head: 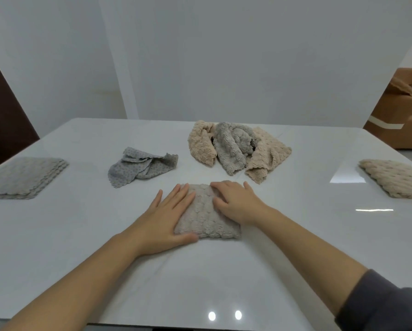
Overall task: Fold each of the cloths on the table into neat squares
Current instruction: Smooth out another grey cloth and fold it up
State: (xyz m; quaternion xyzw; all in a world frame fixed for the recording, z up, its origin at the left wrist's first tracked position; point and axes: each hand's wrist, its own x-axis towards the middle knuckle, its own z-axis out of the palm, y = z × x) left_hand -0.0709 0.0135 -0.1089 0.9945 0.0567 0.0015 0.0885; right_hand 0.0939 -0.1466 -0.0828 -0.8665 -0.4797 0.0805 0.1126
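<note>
Head view: both flat hands, left hand (168, 215) and right hand (236, 201), press a folded, nubbly grey-beige cloth (206, 217), fingers straight, nothing gripped.

No readable text, label, brand, number or sign shows on anything in view.

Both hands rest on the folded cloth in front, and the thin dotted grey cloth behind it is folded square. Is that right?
No. The head view shows the thin dotted grey cloth lying crumpled, not folded square. The left hand and right hand do rest on the folded cloth in front.
</note>
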